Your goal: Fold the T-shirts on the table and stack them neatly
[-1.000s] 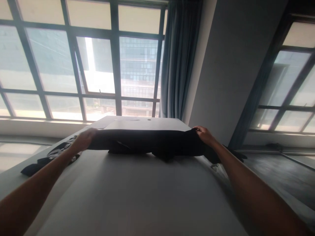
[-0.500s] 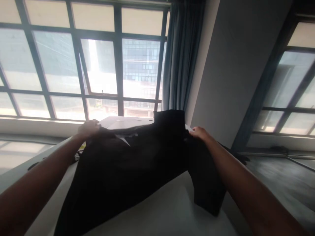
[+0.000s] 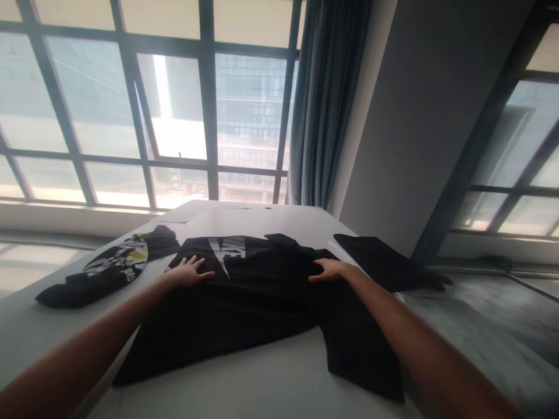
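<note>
A black T-shirt with a white printed logo lies spread on the white table, its lower part reaching toward me. My left hand rests flat on the shirt's upper left, fingers spread, just left of the logo. My right hand lies flat on the shirt's upper right, fingers stretched out. Neither hand grips the cloth.
A second black garment with a white and yellow print lies at the table's left edge. Another black cloth lies at the right edge, hanging partly off. Papers sit at the far end. Windows and a grey curtain stand behind.
The shirt was held bunched near the far end, then lifted and flung open toward me. It now lies flat, and both hands have let go and press on it.
</note>
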`<state>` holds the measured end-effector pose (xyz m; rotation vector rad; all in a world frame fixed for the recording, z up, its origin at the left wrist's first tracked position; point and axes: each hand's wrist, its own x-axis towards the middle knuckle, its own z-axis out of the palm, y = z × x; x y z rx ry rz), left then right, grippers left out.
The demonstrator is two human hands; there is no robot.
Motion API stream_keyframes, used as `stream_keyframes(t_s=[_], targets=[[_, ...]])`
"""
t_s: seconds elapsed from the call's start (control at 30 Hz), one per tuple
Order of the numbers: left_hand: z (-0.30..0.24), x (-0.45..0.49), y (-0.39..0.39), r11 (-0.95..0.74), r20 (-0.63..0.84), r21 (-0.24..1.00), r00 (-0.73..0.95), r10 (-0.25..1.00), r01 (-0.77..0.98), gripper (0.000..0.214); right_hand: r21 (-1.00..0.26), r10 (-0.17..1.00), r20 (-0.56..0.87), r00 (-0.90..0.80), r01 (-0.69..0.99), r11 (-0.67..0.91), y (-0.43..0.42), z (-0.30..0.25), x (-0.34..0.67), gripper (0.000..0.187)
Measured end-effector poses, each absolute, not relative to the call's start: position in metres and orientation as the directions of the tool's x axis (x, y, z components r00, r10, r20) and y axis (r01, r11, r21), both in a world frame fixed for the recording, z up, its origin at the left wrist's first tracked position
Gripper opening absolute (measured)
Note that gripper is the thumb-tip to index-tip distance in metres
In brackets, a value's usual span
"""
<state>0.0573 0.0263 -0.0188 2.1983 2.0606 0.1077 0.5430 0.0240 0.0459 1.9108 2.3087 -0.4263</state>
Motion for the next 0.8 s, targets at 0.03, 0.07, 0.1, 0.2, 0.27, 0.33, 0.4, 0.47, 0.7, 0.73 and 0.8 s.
stream_keyframes(t_s=[0.03, 0.07, 0.1, 0.2, 0.27, 0.33, 0.4, 0.47, 0.7, 0.73, 0.8], targets=[[-0.016, 0.055, 0.030, -0.063, -0.067, 0.143, 0.073, 0.995, 0.988, 0.103, -0.104, 0.944, -0.295, -0.150, 0.987, 0.124, 0.027, 0.052, 0.544, 0.102], [-0.014, 0.054, 0.033, -0.079, -0.088, 0.149, 0.093, 0.992, 0.986, 0.099, -0.072, 0.940, -0.325, -0.101, 0.994, 0.082, 0.031, 0.058, 0.543, 0.098], [-0.011, 0.052, 0.037, -0.112, -0.099, 0.158, 0.129, 0.987, 0.981, 0.095, -0.046, 0.934, -0.351, -0.057, 0.998, 0.043, 0.036, 0.065, 0.540, 0.091], [0.000, 0.048, 0.048, -0.230, -0.155, 0.202, 0.263, 0.952, 0.952, 0.095, 0.016, 0.954, -0.298, 0.018, 1.000, -0.014, 0.052, 0.077, 0.525, 0.073], [0.008, 0.043, 0.053, -0.244, -0.234, 0.222, 0.294, 0.927, 0.944, 0.104, 0.054, 0.992, -0.127, 0.000, 0.999, 0.006, 0.066, 0.076, 0.513, 0.072], [0.016, 0.038, 0.055, -0.224, -0.294, 0.210, 0.280, 0.914, 0.952, 0.113, 0.038, 0.996, -0.053, -0.077, 0.996, 0.079, 0.082, 0.070, 0.503, 0.069], [0.022, 0.034, 0.053, -0.196, -0.330, 0.182, 0.248, 0.911, 0.963, 0.117, -0.052, 0.968, -0.190, -0.165, 0.986, 0.158, 0.100, 0.066, 0.499, 0.057], [0.026, 0.031, 0.051, -0.164, -0.348, 0.160, 0.211, 0.914, 0.973, 0.118, -0.128, 0.926, -0.319, -0.200, 0.978, 0.167, 0.118, 0.068, 0.500, 0.039], [0.030, 0.036, 0.056, -0.045, -0.292, 0.087, 0.069, 0.954, 0.995, 0.116, -0.089, 0.934, 0.241, 0.264, 0.964, -0.250, 0.151, 0.090, 0.508, 0.057], [0.028, 0.038, 0.059, -0.038, -0.266, 0.091, 0.061, 0.962, 0.995, 0.114, -0.062, 0.942, 0.207, 0.265, 0.964, -0.258, 0.148, 0.089, 0.505, 0.058], [0.020, 0.040, 0.068, -0.050, -0.213, 0.112, 0.073, 0.974, 0.992, 0.107, -0.010, 0.981, 0.113, 0.156, 0.988, -0.156, 0.137, 0.081, 0.496, 0.055]])
